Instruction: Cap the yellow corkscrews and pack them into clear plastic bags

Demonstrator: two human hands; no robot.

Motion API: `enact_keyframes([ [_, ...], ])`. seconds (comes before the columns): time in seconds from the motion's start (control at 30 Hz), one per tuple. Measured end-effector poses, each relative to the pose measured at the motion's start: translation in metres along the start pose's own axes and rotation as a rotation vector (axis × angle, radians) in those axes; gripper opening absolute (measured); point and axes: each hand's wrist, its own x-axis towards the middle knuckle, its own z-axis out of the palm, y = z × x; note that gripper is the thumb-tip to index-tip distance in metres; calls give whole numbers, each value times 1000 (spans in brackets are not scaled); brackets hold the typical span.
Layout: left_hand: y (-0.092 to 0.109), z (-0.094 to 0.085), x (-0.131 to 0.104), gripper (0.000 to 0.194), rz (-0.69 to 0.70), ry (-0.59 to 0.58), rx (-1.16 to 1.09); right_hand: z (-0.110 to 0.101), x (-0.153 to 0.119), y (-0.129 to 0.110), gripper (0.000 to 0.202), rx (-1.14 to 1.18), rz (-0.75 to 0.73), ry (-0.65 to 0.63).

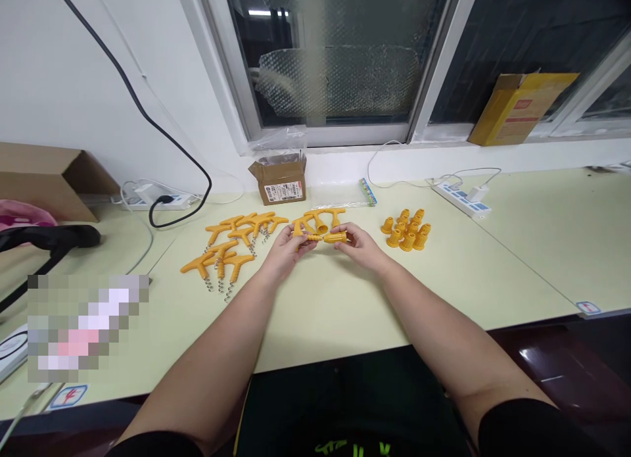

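My left hand (284,253) is closed around a yellow T-handled corkscrew (314,237), its threaded neck pointing right. In the fingers of my right hand (363,248) is a yellow ribbed cap (335,238), held level with the neck and very close to it; whether they touch I cannot tell. The metal spiral of the held corkscrew is not visible. Left of my hands lie several corkscrews (238,263) with bare metal spirals. Just behind my hands are several yellow handles with caps (320,224), partly covered by my fingers. To the right stand several loose yellow caps (407,239).
A small open cardboard box (282,182) and a clear plastic bag (340,195) lie by the wall. Power strips (461,199) with cables sit at both sides. At the left are a black stand (49,237) and a larger carton (42,177). The table's front edge is near my body.
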Motion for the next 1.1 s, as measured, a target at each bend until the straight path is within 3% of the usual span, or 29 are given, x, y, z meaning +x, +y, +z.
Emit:
enact_keyframes([
  [0.33,8,12,-9,29,-252,20,-49,-3,-2,-13,24,-77,-182,28],
  [0.53,7,10,-12,32,-356,-72,-66,-6,-3,-20,19,-140,-250,-8],
  [0.7,-2,8,-14,51,-106,-63,213,-3,-4,-20,36,128,44,-38],
  [0.87,-3,6,-14,52,181,-174,298,1,-2,-24,39,366,277,-160],
  [1.1,3,7,-20,49,308,-249,415,-3,-2,-39,28,625,691,-309],
])
